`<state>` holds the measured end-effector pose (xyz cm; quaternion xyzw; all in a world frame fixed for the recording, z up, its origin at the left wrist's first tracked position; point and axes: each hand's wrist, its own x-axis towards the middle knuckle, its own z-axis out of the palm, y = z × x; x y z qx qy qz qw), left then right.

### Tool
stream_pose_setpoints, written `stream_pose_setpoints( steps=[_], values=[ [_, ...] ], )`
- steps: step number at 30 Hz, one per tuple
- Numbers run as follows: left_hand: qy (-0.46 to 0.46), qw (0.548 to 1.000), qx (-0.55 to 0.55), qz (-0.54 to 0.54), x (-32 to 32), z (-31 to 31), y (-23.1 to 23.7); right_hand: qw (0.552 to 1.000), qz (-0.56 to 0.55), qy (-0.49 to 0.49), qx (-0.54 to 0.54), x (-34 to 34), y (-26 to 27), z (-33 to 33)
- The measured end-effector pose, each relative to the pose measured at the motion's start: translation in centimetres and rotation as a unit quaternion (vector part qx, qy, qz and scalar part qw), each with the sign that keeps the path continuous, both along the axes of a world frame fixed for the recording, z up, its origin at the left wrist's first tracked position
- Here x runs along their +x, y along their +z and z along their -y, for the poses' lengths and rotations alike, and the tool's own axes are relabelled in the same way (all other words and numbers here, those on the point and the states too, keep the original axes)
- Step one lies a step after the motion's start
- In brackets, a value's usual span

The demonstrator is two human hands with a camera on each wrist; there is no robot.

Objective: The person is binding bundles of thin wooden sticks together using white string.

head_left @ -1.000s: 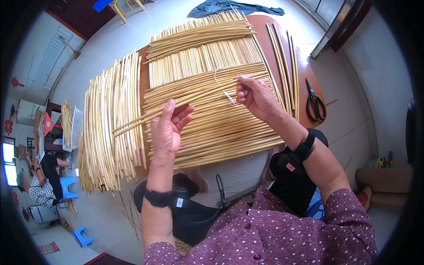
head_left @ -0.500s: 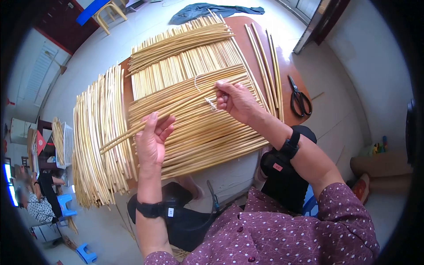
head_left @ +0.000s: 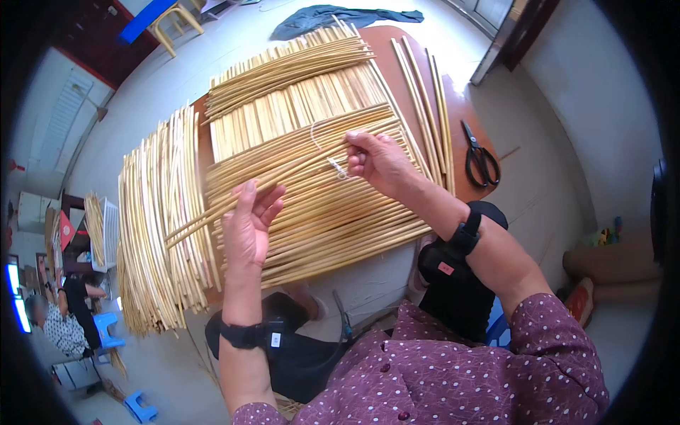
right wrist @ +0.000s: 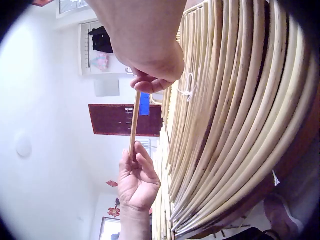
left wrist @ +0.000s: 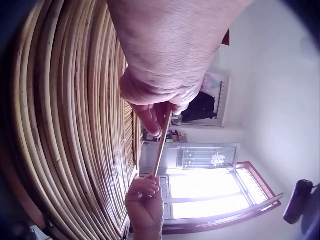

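Observation:
Two long straw-coloured stalks slant between my hands, just above a mat of similar stalks. My left hand, palm up, holds them between thumb and loosely bent fingers, and their left ends stick out past it. At the other end, my right hand pinches them between thumb and forefinger, its other fingers curled. In the right wrist view, the stalks run edge-on from one hand to the other. A knotted white string lies on the mat, left of my right hand.
A thick row of pale stalks lies along the table's left side. Black scissors and several loose stalks lie on the right of the brown table. Further off at left, a person sits near a blue stool.
The head view has shifted, so the table appears further left than a second ago. Both hands keep their hold on the stalks; the left hand has moved very slightly.

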<state>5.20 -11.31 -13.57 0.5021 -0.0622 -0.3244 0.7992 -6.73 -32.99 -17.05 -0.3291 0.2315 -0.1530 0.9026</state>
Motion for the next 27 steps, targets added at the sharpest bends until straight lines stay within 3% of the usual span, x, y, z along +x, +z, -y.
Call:
stream_pose_setpoints(
  steps=[12, 27],
  values=[
    [-0.025, 0.999, -0.019, -0.007, 0.25, -0.26, -0.33, 0.999, 0.003, -0.004, -0.036, 0.06, -0.07, -0.08],
    [-0.043, 0.998, -0.040, 0.006, 0.38, -0.27, -0.87, 1.000, -0.001, -0.007, 0.001, 0.02, -0.28, 0.01]
  ],
)
